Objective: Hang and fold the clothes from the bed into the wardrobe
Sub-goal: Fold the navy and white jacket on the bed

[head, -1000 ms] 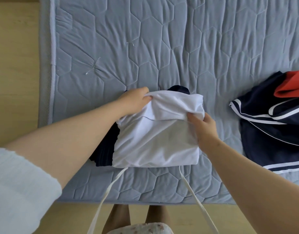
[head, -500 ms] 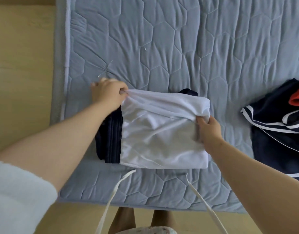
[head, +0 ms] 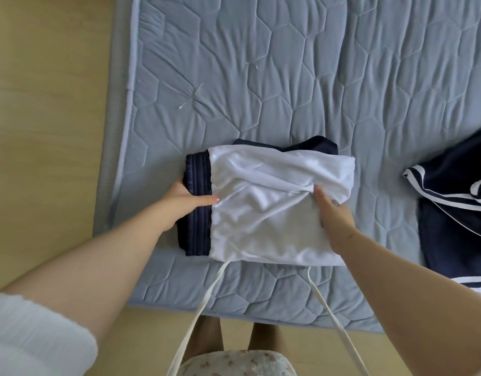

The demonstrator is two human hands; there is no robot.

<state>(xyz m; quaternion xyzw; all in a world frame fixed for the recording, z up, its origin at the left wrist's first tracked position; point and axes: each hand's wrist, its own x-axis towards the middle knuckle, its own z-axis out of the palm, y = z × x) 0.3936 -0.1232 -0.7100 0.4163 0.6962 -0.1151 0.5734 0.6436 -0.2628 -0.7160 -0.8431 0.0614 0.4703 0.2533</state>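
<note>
Folded white-and-navy garment lying near the front edge of the bed. The left grip clasps its navy side, thumb on top and fingers beneath. The right grip is closed on the white side, fingers tucked into the cloth. Holding both ends probably keeps the folds together for lifting towards the wardrobe. Loose navy clothes lie well apart, to the right.

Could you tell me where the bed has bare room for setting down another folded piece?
The whole far stretch of the quilted bed beyond the folded bundle is bare, as is the strip between it and the navy striped garment. Crowded: the bundle, with left hand and right hand on it, and the right edge.
</note>
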